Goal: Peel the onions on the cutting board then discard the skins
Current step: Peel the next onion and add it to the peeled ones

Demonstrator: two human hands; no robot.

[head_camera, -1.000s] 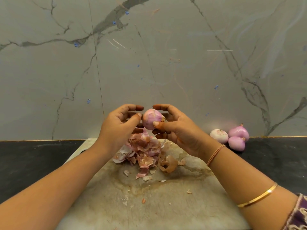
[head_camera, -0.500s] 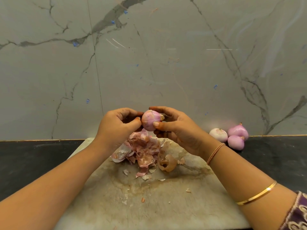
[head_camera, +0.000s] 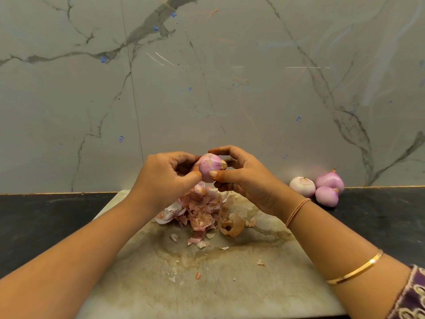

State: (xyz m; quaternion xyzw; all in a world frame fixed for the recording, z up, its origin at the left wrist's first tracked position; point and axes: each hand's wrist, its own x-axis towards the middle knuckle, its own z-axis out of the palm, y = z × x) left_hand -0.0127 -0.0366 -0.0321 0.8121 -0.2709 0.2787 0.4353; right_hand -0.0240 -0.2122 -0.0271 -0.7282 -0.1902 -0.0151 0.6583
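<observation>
Both hands clamp one onion (head_camera: 210,167): left hand (head_camera: 164,178) at nine o'clock, right hand (head_camera: 243,178) at three. Skins (head_camera: 200,210) lie on the cutting board (head_camera: 218,284) beneath.

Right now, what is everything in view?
held onion: one, pink, above the board
loose onions: three, pink and whitish, on counter right of board
skins: heap plus scraps, pinkish-brown, on board's far half
cutting board: one, pale, stained, on counter
counter: one, black, under board
wall: one, grey marble, behind
bangle: one, gold, right forearm
bracelet: one, reddish thread, right wrist
left hand: one, pinches held onion's left side
right hand: one, grips held onion
</observation>
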